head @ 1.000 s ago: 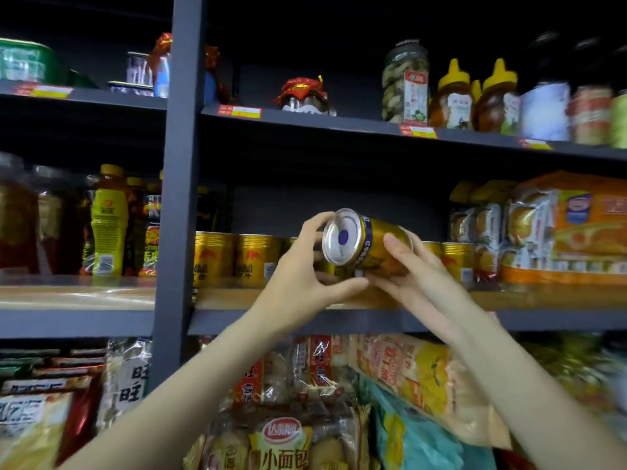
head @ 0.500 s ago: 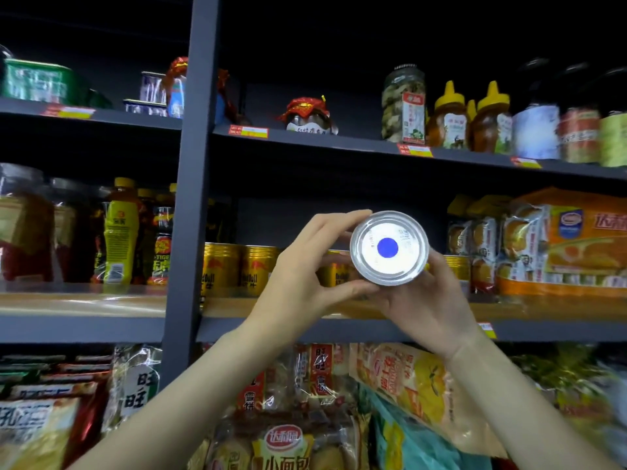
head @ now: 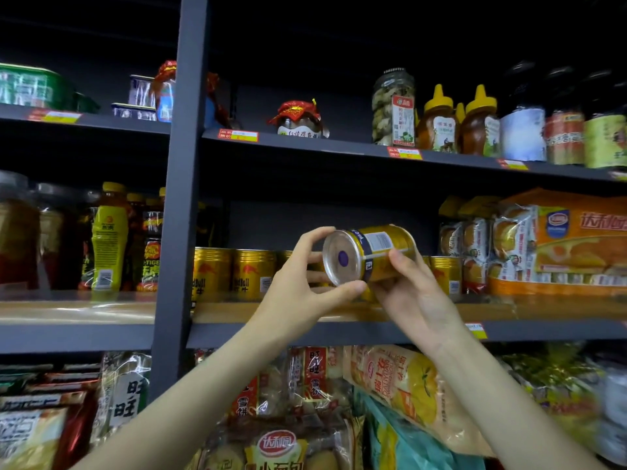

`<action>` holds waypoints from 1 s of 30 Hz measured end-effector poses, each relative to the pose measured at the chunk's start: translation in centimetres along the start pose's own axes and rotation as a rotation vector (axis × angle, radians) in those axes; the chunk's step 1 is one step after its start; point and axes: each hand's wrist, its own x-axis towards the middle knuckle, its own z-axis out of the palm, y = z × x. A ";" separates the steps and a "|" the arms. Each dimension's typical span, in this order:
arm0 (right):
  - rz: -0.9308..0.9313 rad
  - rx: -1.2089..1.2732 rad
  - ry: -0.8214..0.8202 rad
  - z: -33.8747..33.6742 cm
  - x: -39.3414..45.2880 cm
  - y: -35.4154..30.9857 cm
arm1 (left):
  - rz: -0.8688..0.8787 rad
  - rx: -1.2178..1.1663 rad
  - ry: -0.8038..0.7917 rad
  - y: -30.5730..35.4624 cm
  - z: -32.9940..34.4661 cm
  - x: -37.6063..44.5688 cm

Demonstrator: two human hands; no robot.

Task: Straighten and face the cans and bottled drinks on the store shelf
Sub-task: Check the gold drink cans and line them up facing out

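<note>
A gold drink can [head: 380,252] lies on its side in the air in front of the middle shelf, its silver end with a blue dot turned toward me and to the left. My left hand [head: 298,290] pinches the rim of that silver end between thumb and fingers. My right hand [head: 412,296] grips the can's gold body from below and the right. Behind them a row of gold cans [head: 234,274] stands upright on the wooden shelf [head: 101,308], partly hidden by my hands. Bottled drinks [head: 108,239] stand in the left bay.
A dark upright post [head: 179,198] splits the shelving into two bays. Orange snack packs [head: 559,242] fill the right of the middle shelf. Jars and honey bottles [head: 437,123] line the upper shelf. Bagged snacks [head: 400,381] hang out below my arms.
The can's silver end faced me squarely half a second ago; now the can has turned so its gold side and label show, the end angled left. Both hands stay on it.
</note>
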 end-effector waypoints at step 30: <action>-0.096 -0.236 -0.084 0.5 1.3 0.3 | -0.261 -0.377 0.045 -2.0 -2.1 0.5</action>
